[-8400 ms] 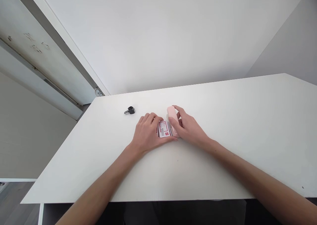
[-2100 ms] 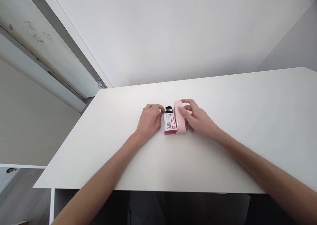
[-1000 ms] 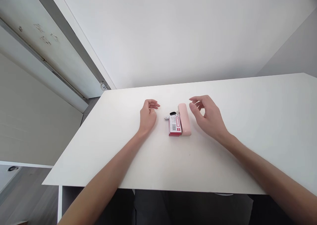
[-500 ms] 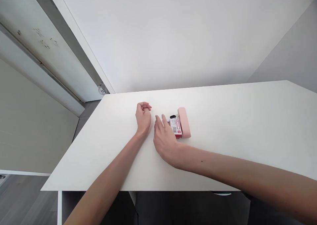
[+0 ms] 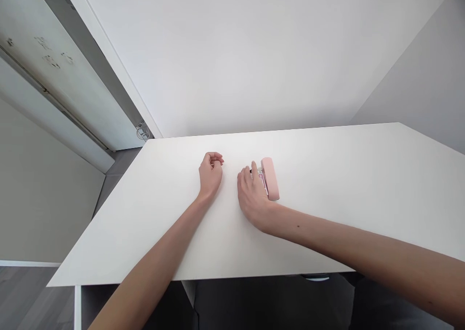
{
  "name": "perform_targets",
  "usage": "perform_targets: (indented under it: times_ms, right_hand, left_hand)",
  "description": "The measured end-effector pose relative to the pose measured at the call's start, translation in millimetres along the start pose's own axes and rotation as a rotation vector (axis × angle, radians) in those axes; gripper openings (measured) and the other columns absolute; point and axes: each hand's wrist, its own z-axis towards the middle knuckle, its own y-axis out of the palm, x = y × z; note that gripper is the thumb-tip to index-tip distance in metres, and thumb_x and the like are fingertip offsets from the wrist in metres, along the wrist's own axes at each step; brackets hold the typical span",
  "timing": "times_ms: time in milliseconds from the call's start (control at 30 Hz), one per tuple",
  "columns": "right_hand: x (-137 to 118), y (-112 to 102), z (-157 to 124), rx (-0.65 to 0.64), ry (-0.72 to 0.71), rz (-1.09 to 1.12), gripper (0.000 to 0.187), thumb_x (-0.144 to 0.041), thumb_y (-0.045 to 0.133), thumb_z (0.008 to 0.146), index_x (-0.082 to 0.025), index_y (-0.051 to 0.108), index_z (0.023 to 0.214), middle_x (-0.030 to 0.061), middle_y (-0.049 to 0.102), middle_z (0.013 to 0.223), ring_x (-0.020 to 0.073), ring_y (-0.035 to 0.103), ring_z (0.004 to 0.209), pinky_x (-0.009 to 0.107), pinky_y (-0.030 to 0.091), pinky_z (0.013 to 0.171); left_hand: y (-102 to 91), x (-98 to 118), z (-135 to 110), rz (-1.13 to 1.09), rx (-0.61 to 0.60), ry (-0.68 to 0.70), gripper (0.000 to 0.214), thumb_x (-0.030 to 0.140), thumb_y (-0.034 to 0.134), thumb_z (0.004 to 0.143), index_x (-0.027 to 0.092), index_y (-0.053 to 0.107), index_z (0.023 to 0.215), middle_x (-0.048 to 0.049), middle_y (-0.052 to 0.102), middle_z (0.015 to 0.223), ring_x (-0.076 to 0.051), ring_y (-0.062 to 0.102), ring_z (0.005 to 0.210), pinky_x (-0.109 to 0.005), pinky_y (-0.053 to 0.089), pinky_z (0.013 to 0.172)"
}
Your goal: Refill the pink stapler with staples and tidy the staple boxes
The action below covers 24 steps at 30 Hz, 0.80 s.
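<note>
My left hand (image 5: 210, 174) rests on its side on the white tabletop (image 5: 327, 175), fingers loosely curled with a gap between them and the thumb. I see nothing in it. My right hand (image 5: 254, 197) lies over a small printed box (image 5: 263, 181), its fingers stretched out and pointing away from me. The palm and fingers hide most of the box and whatever is beside it. Just right of the box stands a long pink case (image 5: 270, 179) with rounded ends, close against it. A small dark thing (image 5: 250, 171) shows in part at my right fingertips.
A white wall (image 5: 254, 54) rises behind the table. To the left are a pale panel (image 5: 43, 165) and a coil of wire (image 5: 142, 130) near the table's back corner. Below the front edge is a dark space with a dark chair-like shape (image 5: 254, 301).
My right hand has moved right, over the printed box, which is now mostly covered. My left hand and the pink case stay nearly where they were. The view has shifted slightly.
</note>
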Motion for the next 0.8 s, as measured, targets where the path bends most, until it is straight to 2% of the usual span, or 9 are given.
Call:
perform_targets:
  times_ms: [200,367,433,533,633,700,800]
  right_hand:
    - [48.2,13.1,-17.4,0.106,0.077,0.224,0.073,-0.052,0.065,0.078,-0.020,0.066,0.143,0.0214,0.067,0.143,0.0540,0.042,0.151,0.075,0.001,0.132]
    - [102.8,10.9,-43.7,0.101,0.159,0.323,0.072,-0.045,0.053,0.084,-0.016,0.059,0.151,0.0229,0.070,0.137,0.0502,0.046,0.150,0.072,0.006,0.133]
    - [124.8,8.9,-56.3,0.053,0.158,0.217,0.068,-0.038,0.048,0.089,-0.014,0.058,0.151,0.0227,0.070,0.136,0.0470,0.049,0.148,0.072,0.008,0.133]
    - [155.9,6.1,-75.2,-0.042,0.149,-0.076,0.061,-0.024,0.043,0.093,-0.012,0.056,0.151,0.0214,0.071,0.138,0.0422,0.051,0.147,0.071,0.012,0.132]
    - [185.5,3.8,-93.7,-0.101,0.127,-0.291,0.057,-0.013,0.037,0.094,-0.007,0.059,0.146,0.0238,0.071,0.138,0.0390,0.053,0.145,0.066,0.015,0.132]
    - [205.4,2.6,-106.1,-0.124,0.121,-0.369,0.056,-0.009,0.035,0.094,-0.005,0.061,0.144,0.0241,0.071,0.136,0.0375,0.054,0.145,0.064,0.018,0.132]
    - [236.2,2.8,-125.3,-0.126,0.124,-0.370,0.057,-0.007,0.040,0.091,-0.003,0.061,0.143,0.0253,0.073,0.131,0.0378,0.055,0.143,0.065,0.021,0.131]
  left_hand:
    - [0.5,2.8,-3.9,0.028,-0.031,0.038,0.024,0.007,0.047,0.082,0.023,0.063,0.092,-0.0030,0.069,0.094,-0.019,0.066,0.094,-0.033,0.049,0.082]
    - [0.3,3.1,-3.8,0.047,-0.040,0.060,0.023,0.007,0.048,0.082,0.023,0.063,0.091,-0.0031,0.069,0.094,-0.019,0.065,0.094,-0.033,0.048,0.083]
    - [0.3,3.3,-3.1,0.055,-0.039,0.058,0.023,0.008,0.048,0.082,0.023,0.063,0.091,-0.0029,0.069,0.094,-0.019,0.065,0.093,-0.033,0.047,0.083]
    - [0.3,3.4,-2.0,0.067,-0.035,0.055,0.022,0.009,0.048,0.081,0.022,0.063,0.091,-0.0027,0.069,0.093,-0.018,0.064,0.091,-0.032,0.047,0.082]
    - [0.3,3.5,-1.0,0.072,-0.035,0.052,0.022,0.010,0.049,0.080,0.022,0.063,0.091,-0.0028,0.069,0.093,-0.019,0.064,0.092,-0.032,0.047,0.082]
    - [0.1,3.5,-0.1,0.071,-0.037,0.055,0.021,0.011,0.049,0.080,0.022,0.063,0.091,-0.0029,0.069,0.094,-0.019,0.064,0.093,-0.031,0.046,0.082]
    - [-0.1,2.5,2.0,0.074,-0.051,0.036,0.020,0.012,0.050,0.079,0.022,0.064,0.090,-0.0022,0.068,0.091,-0.018,0.063,0.089,-0.031,0.046,0.081]
